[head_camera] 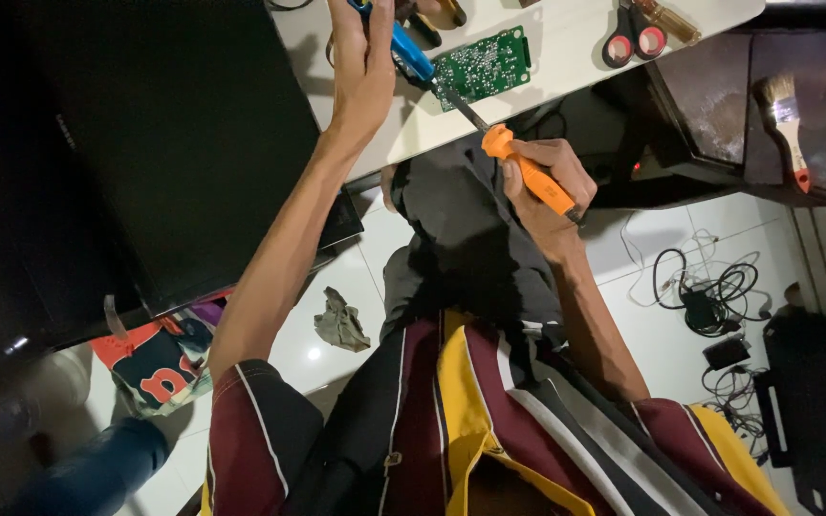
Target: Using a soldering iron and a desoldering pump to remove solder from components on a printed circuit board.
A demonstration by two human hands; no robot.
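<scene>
My left hand reaches up over the white table and grips a blue pen-shaped tool at the edge of a green circuit board. My right hand is wrapped around the orange handle of a soldering iron, below the table's edge. The iron's metal shaft points up and left, and its tip meets the board's lower left corner, right next to the blue tool. The board lies flat with its solder side up.
Scissors with dark red-lined handles lie on the table at right. A paintbrush rests on a dark surface further right. A large black panel fills the left. Tangled cables and a crumpled rag lie on the tiled floor.
</scene>
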